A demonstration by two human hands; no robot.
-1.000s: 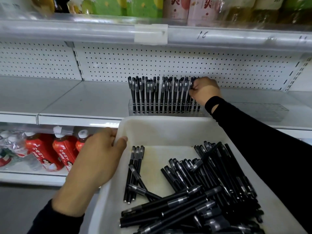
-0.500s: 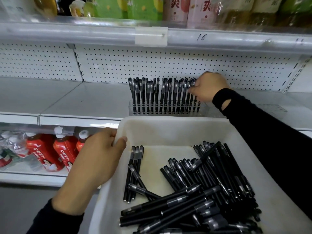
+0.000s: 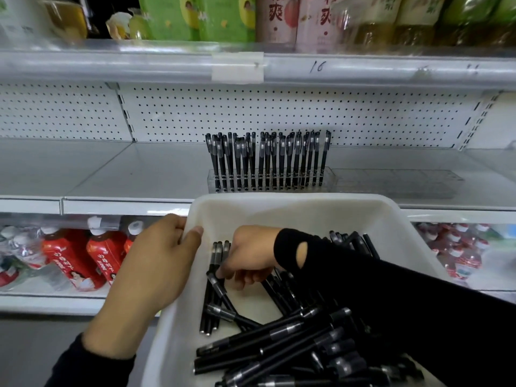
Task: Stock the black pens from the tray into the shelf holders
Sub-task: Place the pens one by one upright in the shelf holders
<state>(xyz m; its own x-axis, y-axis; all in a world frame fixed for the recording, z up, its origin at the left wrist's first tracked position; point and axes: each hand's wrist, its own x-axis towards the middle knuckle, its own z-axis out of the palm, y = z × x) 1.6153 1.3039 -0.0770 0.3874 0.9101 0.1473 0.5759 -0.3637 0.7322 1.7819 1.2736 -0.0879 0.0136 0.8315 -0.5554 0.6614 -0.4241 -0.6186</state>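
White shelf, middle tier: left hand grips the tray rim. Right hand curls its fingers round black pens in the tray, where many remain. Left holder stands nearly full; right holder holds none.

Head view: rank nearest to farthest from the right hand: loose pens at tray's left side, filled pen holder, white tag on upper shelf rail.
1. Loose pens: at the right hand's fingertips, in the tray.
2. Filled pen holder: on the shelf beyond the tray.
3. White tag: upper rail, farthest.
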